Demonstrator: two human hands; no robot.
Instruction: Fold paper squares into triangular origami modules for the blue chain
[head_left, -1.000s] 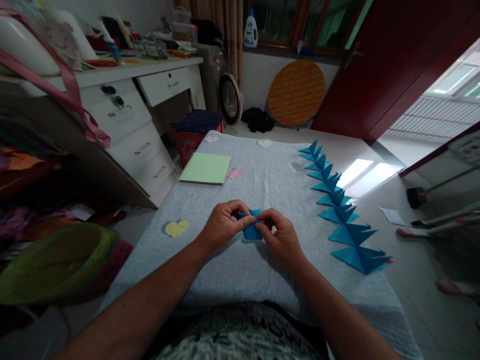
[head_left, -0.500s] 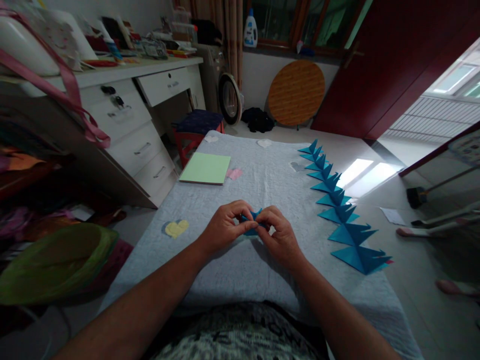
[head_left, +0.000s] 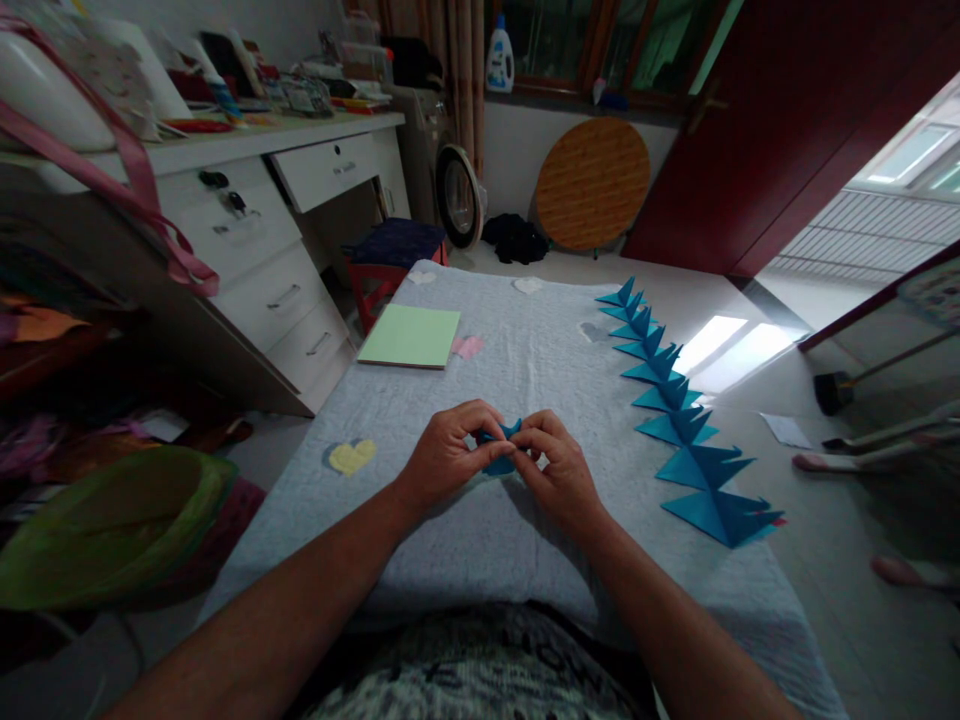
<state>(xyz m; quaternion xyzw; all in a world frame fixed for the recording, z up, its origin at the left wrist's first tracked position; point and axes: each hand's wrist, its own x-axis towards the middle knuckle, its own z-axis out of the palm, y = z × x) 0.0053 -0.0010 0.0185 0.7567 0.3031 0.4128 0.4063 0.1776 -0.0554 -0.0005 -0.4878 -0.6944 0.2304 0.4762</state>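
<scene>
Between my two hands is a small piece of folded blue origami paper (head_left: 496, 462), held just over the cloth. My left hand (head_left: 455, 447) pinches its left side with thumb and fingers. On the right side, my right hand (head_left: 553, 458) grips it with closed fingertips. My fingers cover much of the paper, so its full shape is hidden. A row of several blue origami cranes (head_left: 694, 467) runs along the right edge of the table. At the far left of the table lies a stack of light green square paper (head_left: 411, 337).
A pale grey cloth with heart patches covers the table (head_left: 540, 370). To the left stand a white desk with drawers (head_left: 281, 300) and a bin lined with a green bag (head_left: 112, 525). A stool (head_left: 394, 245) is beyond the table's far left corner.
My fingers have shifted very slightly, and a little more of the folded blue paper shows below them. Both hands keep their hold in the same place.
</scene>
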